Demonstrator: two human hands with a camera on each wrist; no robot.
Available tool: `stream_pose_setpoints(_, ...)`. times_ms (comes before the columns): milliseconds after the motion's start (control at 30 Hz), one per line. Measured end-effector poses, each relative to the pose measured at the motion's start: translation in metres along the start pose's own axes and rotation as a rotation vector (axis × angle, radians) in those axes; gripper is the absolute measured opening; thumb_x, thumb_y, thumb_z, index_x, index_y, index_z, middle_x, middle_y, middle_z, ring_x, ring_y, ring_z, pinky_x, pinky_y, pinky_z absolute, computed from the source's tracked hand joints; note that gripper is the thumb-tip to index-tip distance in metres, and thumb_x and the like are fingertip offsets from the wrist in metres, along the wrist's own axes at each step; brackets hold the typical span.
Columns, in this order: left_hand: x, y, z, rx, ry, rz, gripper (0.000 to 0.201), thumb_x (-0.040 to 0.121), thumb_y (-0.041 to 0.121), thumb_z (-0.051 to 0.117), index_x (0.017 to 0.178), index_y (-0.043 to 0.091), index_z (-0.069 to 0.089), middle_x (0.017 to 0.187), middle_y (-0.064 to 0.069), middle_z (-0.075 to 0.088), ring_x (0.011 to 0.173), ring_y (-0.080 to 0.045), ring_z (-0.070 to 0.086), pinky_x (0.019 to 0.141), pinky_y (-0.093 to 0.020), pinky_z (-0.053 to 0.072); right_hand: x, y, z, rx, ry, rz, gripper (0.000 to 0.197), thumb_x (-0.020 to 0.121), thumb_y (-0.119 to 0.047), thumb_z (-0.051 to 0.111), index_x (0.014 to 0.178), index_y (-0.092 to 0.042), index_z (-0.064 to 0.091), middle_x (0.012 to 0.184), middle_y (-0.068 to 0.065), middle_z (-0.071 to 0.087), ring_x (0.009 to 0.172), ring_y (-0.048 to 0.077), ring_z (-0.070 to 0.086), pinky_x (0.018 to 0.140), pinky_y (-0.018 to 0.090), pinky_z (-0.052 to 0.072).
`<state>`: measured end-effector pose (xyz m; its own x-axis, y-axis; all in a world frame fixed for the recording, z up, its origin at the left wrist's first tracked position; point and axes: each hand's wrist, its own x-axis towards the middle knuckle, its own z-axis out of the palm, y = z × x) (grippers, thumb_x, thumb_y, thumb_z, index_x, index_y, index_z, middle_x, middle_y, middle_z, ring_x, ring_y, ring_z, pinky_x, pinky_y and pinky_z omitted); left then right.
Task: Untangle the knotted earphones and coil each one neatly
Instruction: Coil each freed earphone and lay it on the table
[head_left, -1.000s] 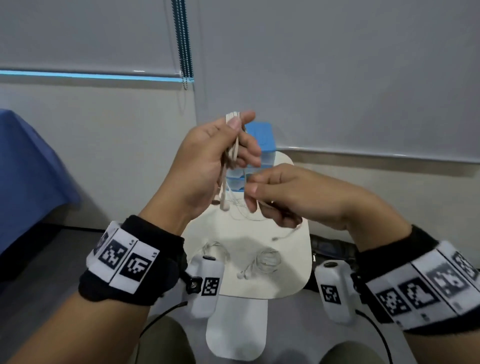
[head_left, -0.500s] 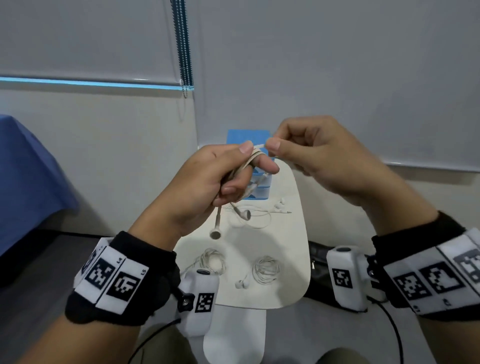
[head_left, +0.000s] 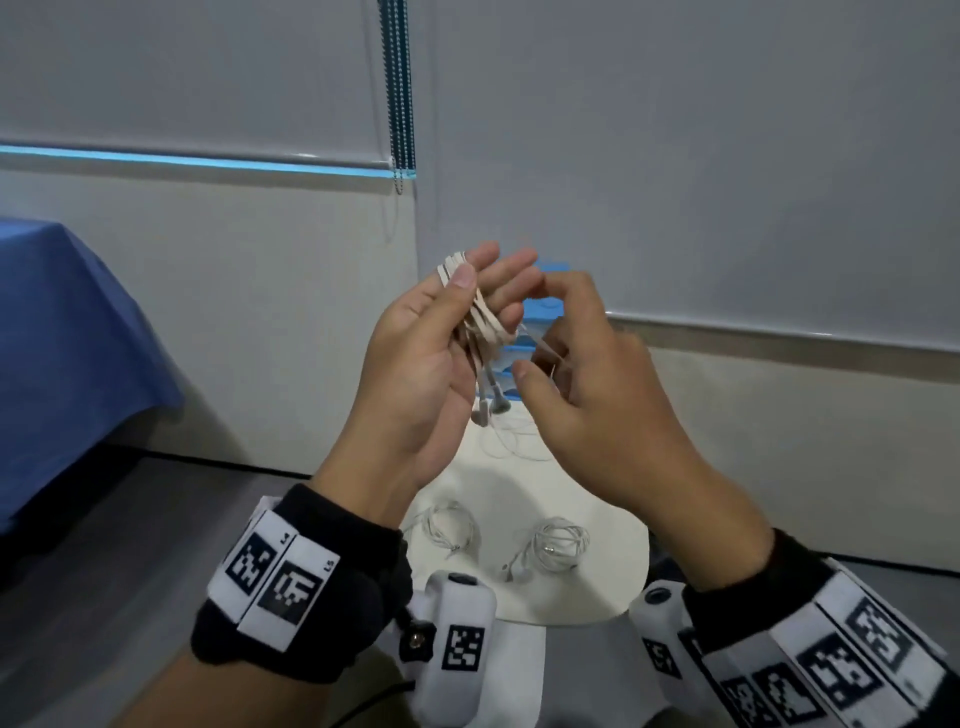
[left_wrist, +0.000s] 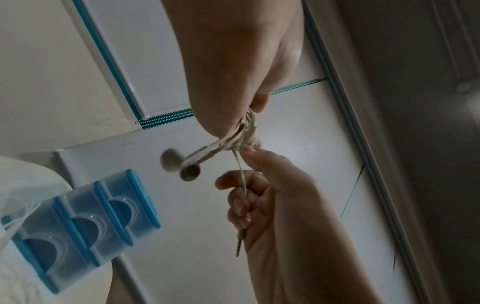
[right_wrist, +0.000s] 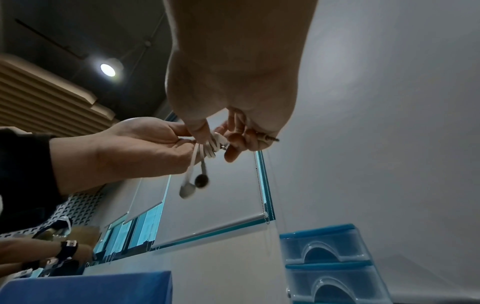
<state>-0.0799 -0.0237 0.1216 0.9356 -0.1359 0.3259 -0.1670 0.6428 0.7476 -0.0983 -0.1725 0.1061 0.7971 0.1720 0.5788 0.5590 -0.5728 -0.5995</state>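
Observation:
My left hand (head_left: 467, 296) is raised above the table with a beige earphone cable coil (head_left: 480, 325) wound round its upright fingers. The thumb presses the coil. Its two earbuds (head_left: 490, 408) dangle below the palm. Just to the right, my right hand (head_left: 543, 353) grips the cable's free tail (left_wrist: 241, 176) in curled fingers, and the plug (left_wrist: 239, 244) sticks out below the fist. In the right wrist view the coil (right_wrist: 213, 145) sits between both hands, with the earbuds (right_wrist: 193, 185) hanging and the plug (right_wrist: 267, 138) at my fingers.
Two white coiled earphones (head_left: 448, 526) (head_left: 558, 545) lie on the small white table (head_left: 613, 587). A loose white earphone (head_left: 511, 441) lies farther back. A blue drawer unit (right_wrist: 327, 257) stands at the table's far edge, and a blue cloth (head_left: 62, 338) lies at the left.
My right hand has come down from the left fingertips to beside the coil, carrying the cable tail round. My left hand has lifted and straightened its fingers upward.

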Motion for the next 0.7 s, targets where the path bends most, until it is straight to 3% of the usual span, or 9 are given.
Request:
stream_pose_setpoints(100, -0.004, -0.002, -0.003, -0.069, 0.007, -0.014, 0.039, 0.112, 0.019, 0.036, 0.142, -0.003, 0.048, 0.132, -0.016, 0.069, 0.121, -0.021, 0.068, 0.098, -0.026, 0.055, -0.004, -0.001, 0.005, 0.04, 0.036, -0.016, 0.04, 0.093, -0.014, 0.066, 0.126, -0.023, 0.045, 0.064, -0.016, 0.057, 0.057, 0.007, 0.056, 0.056, 0.012, 0.037)
stream_pose_setpoints(200, -0.005, -0.001, -0.003, -0.113, -0.025, -0.035, 0.046, 0.113, 0.029, 0.03, 0.144, 0.001, 0.047, 0.134, -0.013, 0.068, 0.125, -0.021, 0.066, 0.104, -0.029, 0.053, -0.006, -0.004, 0.006, 0.314, 0.036, 0.079, 0.028, 0.096, -0.018, 0.06, 0.12, -0.025, 0.046, 0.066, 0.001, 0.059, 0.055, 0.012, 0.05, 0.062, 0.03, 0.046)
stream_pose_setpoints(267, -0.003, 0.0, -0.002, -0.106, -0.036, -0.025, 0.05, 0.112, 0.035, 0.03, 0.141, 0.002, 0.052, 0.122, -0.009, 0.074, 0.111, -0.015, 0.071, 0.094, -0.025, 0.055, 0.001, -0.004, 0.003, 0.582, 0.058, 0.273, 0.017, 0.104, -0.023, 0.05, 0.121, -0.024, 0.049, 0.07, 0.011, 0.064, 0.054, 0.011, 0.049, 0.06, 0.029, 0.041)
stream_pose_setpoints(333, 0.0, 0.001, 0.001, -0.11, -0.037, -0.014, 0.051, 0.111, 0.039, 0.034, 0.135, 0.002, 0.059, 0.093, -0.002, 0.073, 0.081, -0.01, 0.069, 0.078, -0.021, 0.055, 0.01, -0.006, -0.002, 0.709, 0.025, 0.423, 0.024, 0.11, -0.031, 0.039, 0.121, -0.021, 0.057, 0.065, 0.012, 0.061, 0.049, 0.012, 0.041, 0.056, 0.028, 0.031)
stream_pose_setpoints(433, 0.005, -0.002, 0.003, -0.046, -0.047, 0.023, 0.048, 0.11, 0.04, 0.037, 0.118, 0.005, 0.068, 0.058, 0.007, 0.045, 0.047, -0.004, 0.041, 0.058, -0.019, 0.036, 0.018, -0.01, -0.005, 0.662, -0.104, 0.443, 0.043, 0.111, -0.038, 0.034, 0.115, -0.006, 0.063, 0.055, 0.006, 0.05, 0.044, 0.008, 0.038, 0.051, 0.023, 0.026)
stream_pose_setpoints(467, 0.007, -0.004, 0.002, -0.001, -0.055, 0.043, 0.045, 0.11, 0.039, 0.039, 0.111, 0.007, 0.071, 0.053, 0.009, 0.037, 0.043, -0.004, 0.032, 0.056, -0.02, 0.028, 0.018, -0.011, -0.005, 0.644, -0.138, 0.423, 0.046, 0.111, -0.036, 0.035, 0.111, 0.001, 0.061, 0.054, 0.005, 0.047, 0.043, 0.007, 0.038, 0.049, 0.022, 0.028)
stream_pose_setpoints(533, 0.01, -0.007, 0.0, 0.071, -0.076, 0.066, 0.039, 0.109, 0.032, 0.043, 0.099, 0.009, 0.073, 0.048, 0.01, 0.028, 0.04, -0.005, 0.023, 0.051, -0.021, 0.024, 0.017, -0.011, -0.004, 0.661, -0.176, 0.4, 0.046, 0.111, -0.033, 0.036, 0.105, 0.008, 0.055, 0.054, 0.007, 0.045, 0.042, 0.01, 0.035, 0.046, 0.019, 0.031)
stream_pose_setpoints(700, 0.017, -0.01, -0.003, 0.112, -0.139, 0.06, 0.039, 0.109, 0.029, 0.042, 0.089, 0.012, 0.071, 0.044, 0.012, 0.027, 0.036, -0.004, 0.022, 0.047, -0.025, 0.019, 0.013, -0.008, -0.009, 0.61, -0.151, 0.298, 0.038, 0.111, -0.03, 0.039, 0.109, 0.003, 0.056, 0.066, 0.01, 0.05, 0.052, 0.012, 0.039, 0.048, 0.023, 0.029)
